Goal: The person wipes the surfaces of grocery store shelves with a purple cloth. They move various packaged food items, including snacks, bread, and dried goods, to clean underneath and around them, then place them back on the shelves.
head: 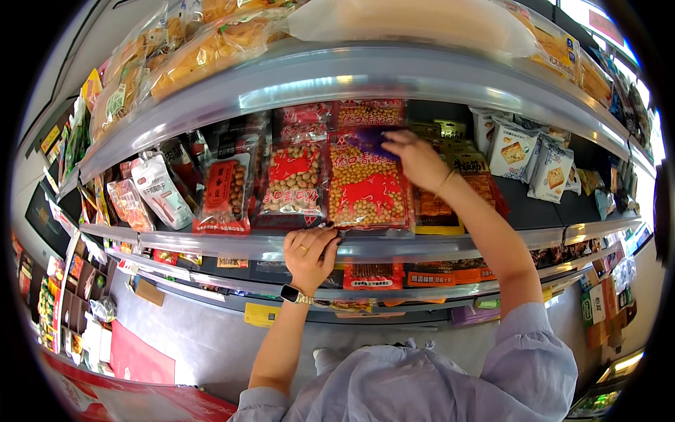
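My right hand [414,158] is on the upper right of a clear bag of roasted soybeans [345,176] with a red ox print. Under its fingers is a purple cloth [369,139], blurred. My left hand [311,258], with a ring and a watch at the wrist, rests at the front edge of the shelf [448,243]. Its curled fingertips meet the lower left corner of the soybean bag; whether they pinch it is hidden. Just left lies a bag of larger pale beans [295,182], also with a red ox.
An upper shelf [337,68] carrying bagged bread [211,58] overhangs the bags. A nut pack [224,192] and a white pouch [161,190] stand at left. To the right are yellow-and-black snack packs [469,182] and white cracker packs [511,150]. Lower shelves hold more packets [373,275].
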### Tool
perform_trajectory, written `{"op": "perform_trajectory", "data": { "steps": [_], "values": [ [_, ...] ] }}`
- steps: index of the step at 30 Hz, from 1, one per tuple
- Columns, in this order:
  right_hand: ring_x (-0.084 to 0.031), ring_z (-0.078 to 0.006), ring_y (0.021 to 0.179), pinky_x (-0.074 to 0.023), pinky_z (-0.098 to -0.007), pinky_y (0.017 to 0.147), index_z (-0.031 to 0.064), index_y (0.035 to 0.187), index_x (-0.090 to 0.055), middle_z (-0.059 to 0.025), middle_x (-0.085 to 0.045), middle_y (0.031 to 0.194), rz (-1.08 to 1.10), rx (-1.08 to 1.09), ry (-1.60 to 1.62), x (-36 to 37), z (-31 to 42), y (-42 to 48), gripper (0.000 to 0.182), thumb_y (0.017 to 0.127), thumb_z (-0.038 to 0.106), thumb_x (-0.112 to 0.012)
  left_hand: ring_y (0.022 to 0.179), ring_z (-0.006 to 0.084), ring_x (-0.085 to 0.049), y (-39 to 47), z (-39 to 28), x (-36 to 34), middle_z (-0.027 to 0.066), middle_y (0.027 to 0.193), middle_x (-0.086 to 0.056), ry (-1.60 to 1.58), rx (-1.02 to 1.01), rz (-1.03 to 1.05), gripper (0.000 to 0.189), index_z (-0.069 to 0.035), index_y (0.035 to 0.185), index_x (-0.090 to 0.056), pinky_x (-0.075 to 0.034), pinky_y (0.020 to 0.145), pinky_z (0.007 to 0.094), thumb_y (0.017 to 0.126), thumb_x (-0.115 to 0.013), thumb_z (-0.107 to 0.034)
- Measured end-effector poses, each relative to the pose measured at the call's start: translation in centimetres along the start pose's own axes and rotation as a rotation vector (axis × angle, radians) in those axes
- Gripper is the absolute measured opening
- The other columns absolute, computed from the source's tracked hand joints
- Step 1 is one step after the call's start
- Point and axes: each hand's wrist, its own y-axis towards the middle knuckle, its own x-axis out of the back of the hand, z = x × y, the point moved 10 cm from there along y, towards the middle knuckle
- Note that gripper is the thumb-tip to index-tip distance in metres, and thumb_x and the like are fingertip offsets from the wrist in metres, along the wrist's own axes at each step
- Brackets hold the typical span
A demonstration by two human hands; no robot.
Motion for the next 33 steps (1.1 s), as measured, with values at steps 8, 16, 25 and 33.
{"op": "perform_trajectory", "data": {
  "steps": [8,16,25,33],
  "values": [
    [-0.056,-0.0293,0.111,-0.0474,-0.0395,0.095,-0.0008,0.1,-0.066,-0.0133,-0.059,0.12,0.148,0.421,0.296,0.7,13.2,-7.4,0.033,0.068,-0.003,-0.062,0.079,0.0216,-0.063,-0.6,0.3,-0.1,0.0041,0.086,-0.067,0.007,0.003,0.01,0.013,-0.008,0.085,-0.065,-0.043,0.075,0.0343,0.074,-0.072,-0.008],
    [-0.053,-0.0349,0.114,-0.0462,-0.04,0.098,0.0045,0.108,-0.068,-0.0184,-0.061,0.119,-0.115,-0.204,-0.011,5.7,-7.7,-5.0,0.04,0.074,-0.009,-0.052,0.094,0.0222,-0.059,0.6,-1.0,-0.2,0.0036,0.098,-0.066,0.045,0.099,0.004,0.021,-0.009,0.096,-0.065,-0.037,0.091,0.0401,0.075,-0.066,-0.01],
    [-0.048,-0.0325,0.125,-0.0392,-0.0401,0.106,0.0032,0.112,-0.067,-0.0162,-0.054,0.132,0.244,-0.193,0.124,-1.9,-6.4,-7.5,0.043,0.075,-0.009,-0.049,0.101,0.0212,-0.06,3.0,-13.3,-10.4,0.0066,0.103,-0.067,-0.151,-0.104,0.274,0.028,-0.006,0.105,-0.065,-0.035,0.099,0.0425,0.08,-0.064,-0.019],
    [-0.052,-0.0321,0.121,-0.0429,-0.04,0.102,0.0014,0.107,-0.068,-0.0145,-0.057,0.13,0.35,-0.055,0.307,-0.5,-4.8,-9.0,0.04,0.077,-0.012,-0.045,0.088,0.021,-0.061,3.0,-12.9,-10.7,0.0047,0.094,-0.067,-0.173,-0.069,0.21,0.019,-0.006,0.096,-0.064,-0.043,0.085,0.036,0.08,-0.064,-0.018]
  ]
}}
